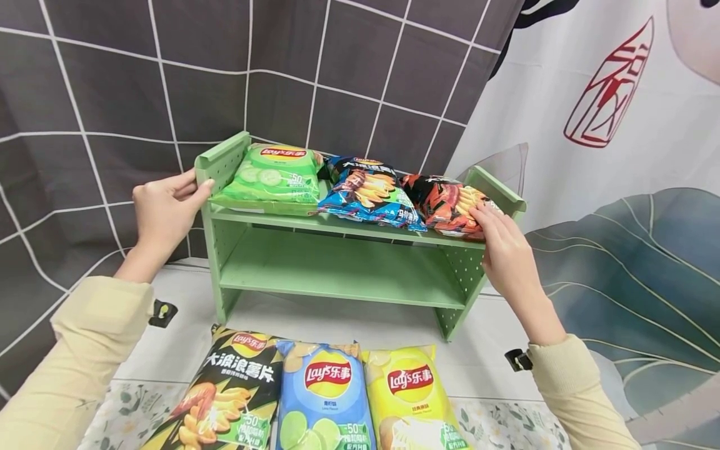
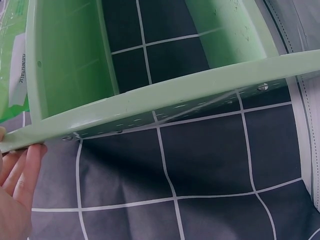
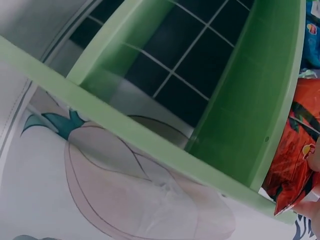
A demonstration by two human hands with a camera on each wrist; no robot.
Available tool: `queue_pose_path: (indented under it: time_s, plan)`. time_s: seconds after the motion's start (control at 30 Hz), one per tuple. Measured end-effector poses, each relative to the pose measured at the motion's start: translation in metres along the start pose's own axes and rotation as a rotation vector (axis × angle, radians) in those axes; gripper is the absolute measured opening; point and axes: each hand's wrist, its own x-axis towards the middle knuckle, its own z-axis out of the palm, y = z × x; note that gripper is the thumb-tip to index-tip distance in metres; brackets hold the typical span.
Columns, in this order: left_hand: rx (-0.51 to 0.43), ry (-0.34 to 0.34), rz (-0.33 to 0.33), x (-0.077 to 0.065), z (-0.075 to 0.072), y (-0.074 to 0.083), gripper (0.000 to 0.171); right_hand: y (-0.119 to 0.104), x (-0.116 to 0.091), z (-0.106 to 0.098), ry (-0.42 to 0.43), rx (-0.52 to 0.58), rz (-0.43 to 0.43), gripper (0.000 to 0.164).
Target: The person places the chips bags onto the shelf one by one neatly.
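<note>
In the head view my left hand (image 1: 169, 206) grips the upper left side panel (image 1: 222, 159) of a two-tier green shelf (image 1: 332, 265), thumb in front and fingers behind. My right hand (image 1: 509, 250) holds the right end of a red and black chip bag (image 1: 444, 203), fingertips on its face. That bag lies on the top tier. Left of it are a blue chip bag (image 1: 365, 190) with ridged chips and a green cucumber chip bag (image 1: 275, 178). In the right wrist view, the digits show at the edge of the red bag (image 3: 295, 150).
In front of the shelf lie a black chip bag (image 1: 225, 387), a light blue lime chip bag (image 1: 323, 400) and a yellow chip bag (image 1: 413, 400). A dark grid-pattern curtain (image 1: 281, 50) hangs behind, and a patterned white curtain (image 1: 557, 106) on the right.
</note>
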Motion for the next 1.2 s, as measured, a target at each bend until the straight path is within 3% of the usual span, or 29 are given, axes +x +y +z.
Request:
queue_pose_path:
  time_s: [0.13, 0.4, 0.87, 1.03, 1.2]
  plan:
    - [-0.001, 0.002, 0.006, 0.000, 0.000, 0.000, 0.037, -0.001, 0.001, 0.002, -0.022, -0.026, 0.007, 0.069]
    - [-0.017, 0.007, 0.011, 0.001, 0.000, 0.000, 0.037, -0.005, 0.003, 0.006, -0.026, -0.001, 0.047, 0.049]
    - [-0.018, 0.004, 0.011, 0.001, 0.001, -0.001, 0.037, -0.011, 0.004, 0.005, -0.126, -0.037, 0.099, 0.066]
    - [-0.016, 0.005, 0.011, 0.001, 0.001, -0.002, 0.037, -0.019, 0.004, 0.002, -0.120, -0.053, 0.064, 0.066]
    - [-0.013, 0.008, 0.013, 0.001, 0.001, -0.002, 0.036, -0.031, 0.002, 0.000, -0.058, -0.052, -0.002, 0.063]
